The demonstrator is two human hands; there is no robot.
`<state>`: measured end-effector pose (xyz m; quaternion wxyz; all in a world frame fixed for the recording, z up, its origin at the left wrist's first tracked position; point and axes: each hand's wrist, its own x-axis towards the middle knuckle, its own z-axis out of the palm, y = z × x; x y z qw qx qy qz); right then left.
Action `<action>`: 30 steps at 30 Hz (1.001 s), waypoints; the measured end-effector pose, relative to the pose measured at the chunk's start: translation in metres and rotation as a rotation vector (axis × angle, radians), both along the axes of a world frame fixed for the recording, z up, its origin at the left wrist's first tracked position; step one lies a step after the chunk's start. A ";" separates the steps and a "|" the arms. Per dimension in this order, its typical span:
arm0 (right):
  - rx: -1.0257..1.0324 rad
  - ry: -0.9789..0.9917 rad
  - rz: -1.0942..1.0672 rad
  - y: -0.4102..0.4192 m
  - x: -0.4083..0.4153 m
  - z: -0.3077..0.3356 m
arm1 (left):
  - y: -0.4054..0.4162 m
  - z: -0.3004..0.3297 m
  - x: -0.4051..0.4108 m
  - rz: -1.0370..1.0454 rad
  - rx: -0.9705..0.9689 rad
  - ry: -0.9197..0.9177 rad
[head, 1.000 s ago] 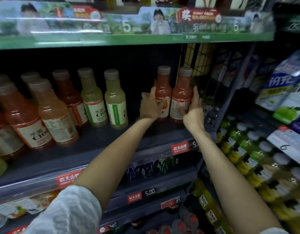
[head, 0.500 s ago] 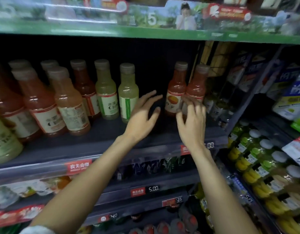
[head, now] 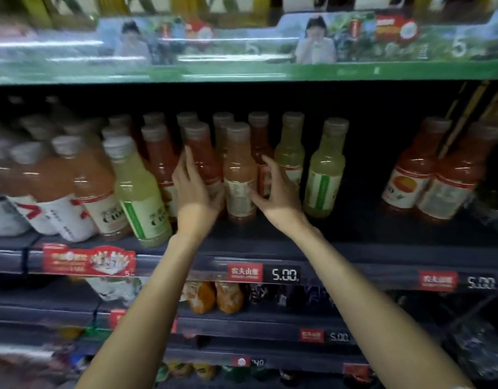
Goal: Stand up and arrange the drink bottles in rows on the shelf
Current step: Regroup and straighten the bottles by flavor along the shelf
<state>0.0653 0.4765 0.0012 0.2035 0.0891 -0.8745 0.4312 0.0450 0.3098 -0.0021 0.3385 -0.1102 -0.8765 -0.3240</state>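
Note:
Upright drink bottles fill the dark shelf (head: 354,228). A pale orange bottle (head: 239,175) stands at the front, with a red bottle (head: 201,153) just left of it. My left hand (head: 194,192) lies with straight fingers against the red bottle. My right hand (head: 278,192) is spread to the right of the orange bottle, its thumb touching the label. Two yellow-green bottles (head: 325,175) stand to the right of my hands. Two red bottles (head: 435,175) stand apart at the far right.
Orange and yellow-green bottles (head: 135,192) crowd the left of the shelf, leaning in this wide view. A bare gap lies between the yellow-green pair and the far-right red pair. Price tags (head: 284,274) line the shelf edge. Lower shelves hold more drinks (head: 214,297).
Both hands left the two red bottles at the right end and moved left to the front orange and red bottles. The view swung left with them.

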 end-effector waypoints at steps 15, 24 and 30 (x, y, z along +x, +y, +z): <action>-0.051 -0.003 0.019 -0.026 -0.019 0.002 | -0.024 -0.006 0.033 -0.099 0.050 0.119; 0.338 0.271 -0.241 -0.016 -0.024 0.007 | -0.033 0.000 0.036 -0.068 0.066 -0.034; 0.406 0.122 -0.166 -0.010 -0.046 0.043 | -0.032 0.005 0.035 -0.068 0.071 -0.054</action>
